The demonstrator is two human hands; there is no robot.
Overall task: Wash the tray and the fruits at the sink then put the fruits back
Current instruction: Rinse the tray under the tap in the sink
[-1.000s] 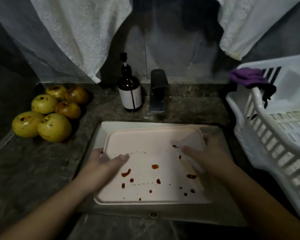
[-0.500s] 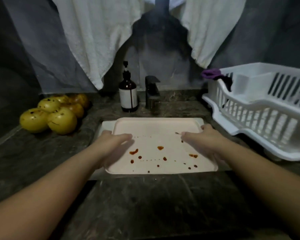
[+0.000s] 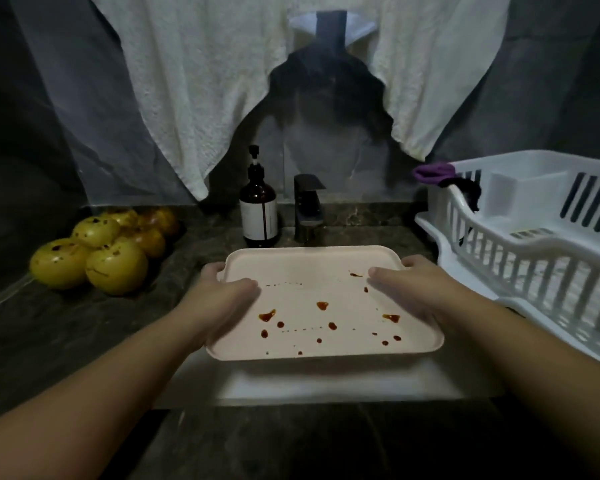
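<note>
Gripping tray [image 3: 312,289] side edges, sink [image 3: 326,379] beneath

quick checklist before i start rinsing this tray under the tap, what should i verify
1. Both hands hold the tray: ok. The left hand grips its left edge, the right hand its right edge.
2. Tray is over the sink: ok, with the faucet just behind it.
3. Water running: not ok, no stream shows.
4. Tray emptied of fruit: ok. The fruits sit on the counter to the left.
5. Stains left to wash: not ok, red-brown spots dot the tray.
6. Soap within reach: ok, the pump bottle stands beside the faucet.
</note>
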